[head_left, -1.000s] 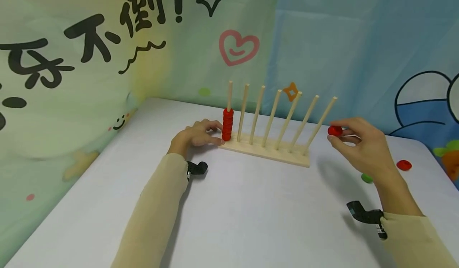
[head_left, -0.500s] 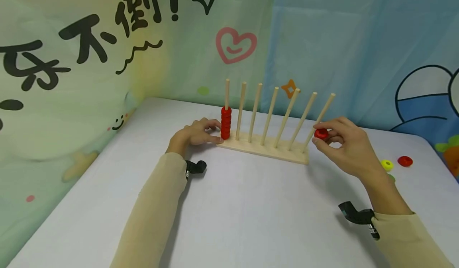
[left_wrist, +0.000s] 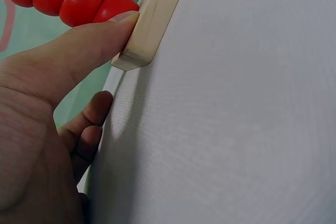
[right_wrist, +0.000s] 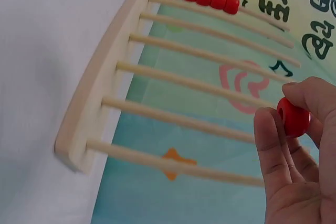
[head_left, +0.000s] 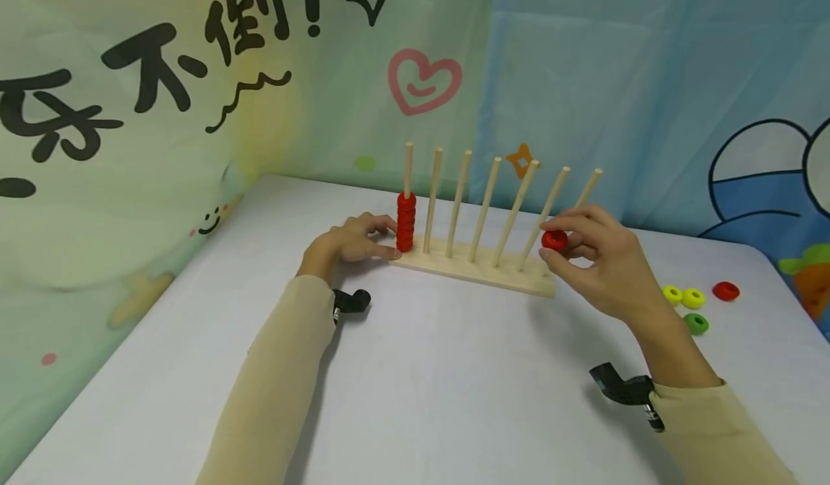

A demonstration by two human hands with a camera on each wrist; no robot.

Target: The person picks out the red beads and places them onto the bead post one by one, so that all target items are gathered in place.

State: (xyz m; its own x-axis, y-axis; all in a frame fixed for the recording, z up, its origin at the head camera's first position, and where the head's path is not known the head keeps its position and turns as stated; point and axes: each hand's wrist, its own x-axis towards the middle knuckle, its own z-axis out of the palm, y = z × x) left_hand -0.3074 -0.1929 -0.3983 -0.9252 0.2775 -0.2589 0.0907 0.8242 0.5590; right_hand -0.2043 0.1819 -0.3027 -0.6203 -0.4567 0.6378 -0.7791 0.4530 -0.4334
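Note:
A wooden peg rack [head_left: 480,274] stands on the table with a row of upright pegs. Red beads [head_left: 405,222] are stacked on its leftmost peg; the other pegs carry none. My left hand [head_left: 350,241] holds the rack's left end, the thumb [left_wrist: 113,32] on the base right beside the lowest bead and the index finger reaching behind the stack. Between thumb and fingertips my right hand [head_left: 606,265] pinches a red bead [right_wrist: 294,118], its hole showing in the right wrist view. In the head view this bead overlaps the pegs at the rack's right end.
To the right of the rack lie loose beads: two yellow beads [head_left: 693,298], a green bead [head_left: 697,324] and a red bead [head_left: 726,291]. A printed cloth backdrop [head_left: 583,74] hangs behind the white table [head_left: 454,384].
My right hand has carried the red bead leftward, from beyond the rack's right end to in front of its right pegs. Loose yellow and green beads have come into view. My left hand stays on the rack.

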